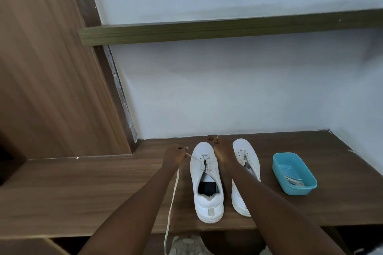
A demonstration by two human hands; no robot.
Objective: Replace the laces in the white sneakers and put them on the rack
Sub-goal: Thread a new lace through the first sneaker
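Observation:
Two white sneakers stand side by side on a brown wooden shelf top (pixel 83 182), toes toward the wall. The left sneaker (pixel 207 184) has a white lace (pixel 173 196) running out of its front eyelets. My left hand (pixel 175 154) grips that lace just left of the toe, and the long end hangs down past the shelf's front edge. My right hand (pixel 219 145) reaches between the shoes near the toes, fingers curled; what it holds is hard to make out. My right forearm partly covers the right sneaker (pixel 246 157).
A blue plastic tub (pixel 294 174) with white laces coiled inside sits right of the shoes. A white wall rises behind, with a green-brown shelf board (pixel 228 29) above. A wooden panel (pixel 47 68) stands at the left. A grey shoe (pixel 186 244) shows below the front edge.

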